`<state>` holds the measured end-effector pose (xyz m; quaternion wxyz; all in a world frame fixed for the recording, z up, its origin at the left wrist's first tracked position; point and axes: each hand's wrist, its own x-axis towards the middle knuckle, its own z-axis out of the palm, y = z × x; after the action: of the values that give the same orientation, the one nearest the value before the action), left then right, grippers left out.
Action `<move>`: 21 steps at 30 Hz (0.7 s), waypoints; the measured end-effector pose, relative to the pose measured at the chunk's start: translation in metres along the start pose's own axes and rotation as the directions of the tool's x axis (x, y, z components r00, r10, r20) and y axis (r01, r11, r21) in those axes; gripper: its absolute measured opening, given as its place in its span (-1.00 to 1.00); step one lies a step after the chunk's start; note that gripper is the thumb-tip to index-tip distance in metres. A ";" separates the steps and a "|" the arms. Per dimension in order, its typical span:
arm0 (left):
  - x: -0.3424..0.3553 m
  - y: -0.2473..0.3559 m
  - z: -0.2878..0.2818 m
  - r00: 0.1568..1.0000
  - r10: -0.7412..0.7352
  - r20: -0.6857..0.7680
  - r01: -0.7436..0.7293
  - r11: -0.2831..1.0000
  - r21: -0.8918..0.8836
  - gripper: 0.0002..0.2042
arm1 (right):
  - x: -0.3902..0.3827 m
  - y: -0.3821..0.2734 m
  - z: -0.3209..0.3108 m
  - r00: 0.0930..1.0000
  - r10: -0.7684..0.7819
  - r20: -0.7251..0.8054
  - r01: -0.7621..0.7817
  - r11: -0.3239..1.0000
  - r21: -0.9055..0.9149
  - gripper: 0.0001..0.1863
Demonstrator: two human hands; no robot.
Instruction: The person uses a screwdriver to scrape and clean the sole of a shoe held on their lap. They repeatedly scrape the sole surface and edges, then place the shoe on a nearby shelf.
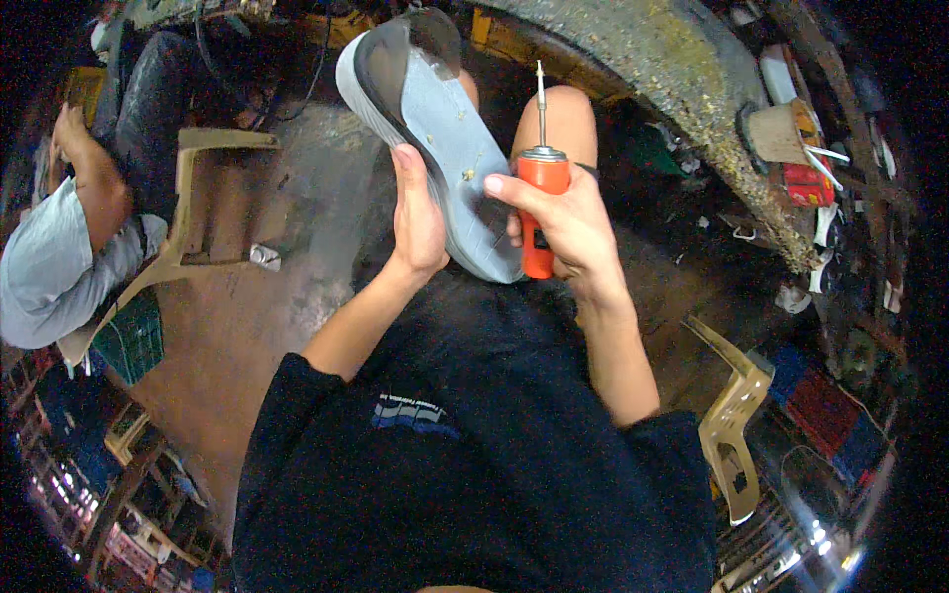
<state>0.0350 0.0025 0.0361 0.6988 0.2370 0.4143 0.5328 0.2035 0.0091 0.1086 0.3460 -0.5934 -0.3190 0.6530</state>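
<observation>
The left hand (pixel 420 219) holds a grey sole (pixel 443 128); to its right, the right hand (pixel 568 217) grips an orange tool (pixel 543 176), seemingly a screwdriver.

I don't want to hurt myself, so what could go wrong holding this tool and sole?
The orange-handled tool in your right hand has its metal shaft exposed, overlapping your bare knee in view; a slip might scratch it. Your left hand holds the grey sole along one side, so it could twist under pressure.
</observation>
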 end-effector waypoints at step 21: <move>0.020 0.014 -0.048 0.984 -0.033 0.174 0.058 0.988 -0.141 0.11 | -0.013 0.015 -0.180 0.471 -0.338 -0.815 0.340 0.922 -0.186 -0.54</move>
<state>-0.0114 0.0206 0.0142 0.7592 0.2206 0.3184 0.5231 0.3822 -0.0092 0.0873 0.5780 -0.7555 -0.2258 0.2100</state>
